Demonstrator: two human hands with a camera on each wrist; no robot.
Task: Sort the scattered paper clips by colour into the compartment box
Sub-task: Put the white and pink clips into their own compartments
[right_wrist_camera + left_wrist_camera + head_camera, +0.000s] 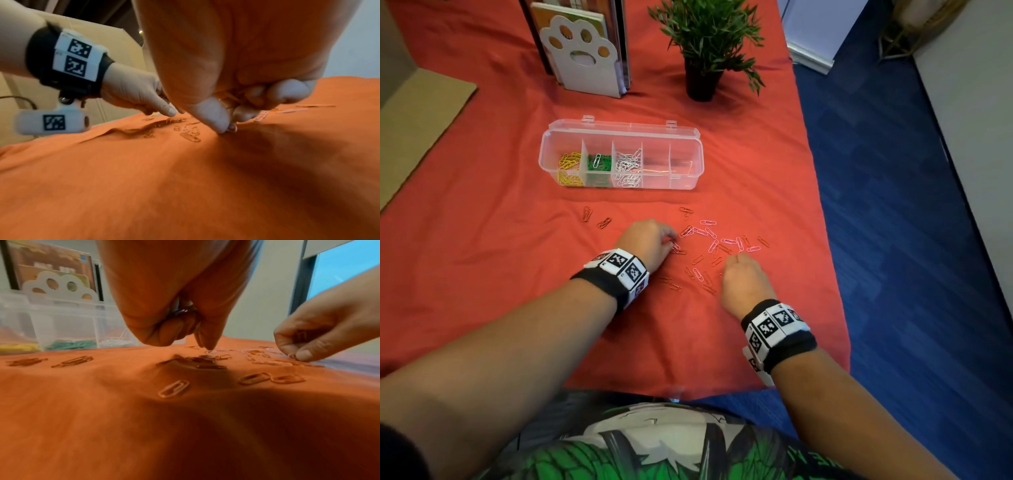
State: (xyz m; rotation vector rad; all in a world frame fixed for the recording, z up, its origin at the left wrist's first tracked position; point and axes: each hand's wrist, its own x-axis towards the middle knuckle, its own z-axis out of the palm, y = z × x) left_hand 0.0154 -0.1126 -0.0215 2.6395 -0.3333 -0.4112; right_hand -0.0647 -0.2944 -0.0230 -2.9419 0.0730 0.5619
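Observation:
The clear compartment box [690, 161] stands open on the red cloth, with yellow clips [568, 168], green clips [599, 168] and white clips [628, 168] in its three left compartments. Pink and red paper clips [709, 240] lie scattered in front of it. My left hand [671, 241] reaches down at the pile's left edge, fingers curled around a few clips [183, 311] kept in the palm. My right hand [736, 258] works the near right of the pile. It pinches a pink clip [232, 128] against the cloth and keeps more clips [232, 97] in its curled fingers.
Two red clips [595, 217] lie apart, left of the pile. A paw-shaped book holder [582, 54] and a potted plant [705, 44] stand behind the box. Cardboard [417, 113] lies at the far left. The table's right edge [822, 219] drops to blue carpet.

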